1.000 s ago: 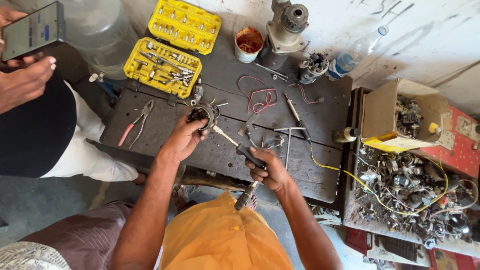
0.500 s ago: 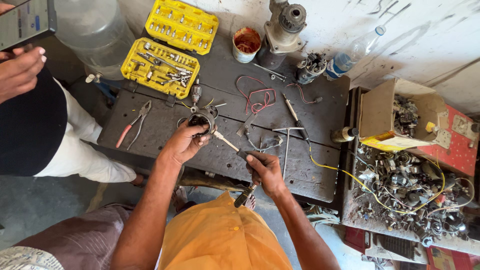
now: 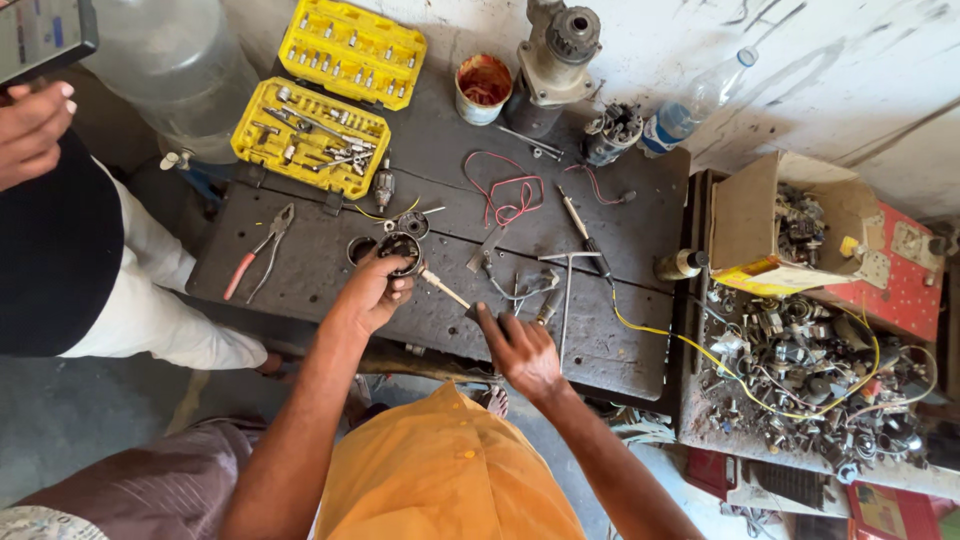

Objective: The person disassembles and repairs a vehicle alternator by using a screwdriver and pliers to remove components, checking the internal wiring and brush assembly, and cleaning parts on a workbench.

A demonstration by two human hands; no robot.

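The left hand (image 3: pixel 372 292) wraps its fingers around a round dark metal ring part (image 3: pixel 398 247) on the dark workbench (image 3: pixel 640 345). The right hand (image 3: pixel 522 350) pinches a thin wooden-handled tool (image 3: pixel 446 290) beside it.

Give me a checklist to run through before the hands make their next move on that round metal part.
1. Left hand steadies the round metal part on the dark bench: ok.
2. Right hand grips the tool handle: ok.
3. Tool shaft points at the part: ok.
4. Tip seated in the part: cannot tell.
5. Red pliers lie apart from both hands: ok.
6. Red wire off the part: ok.
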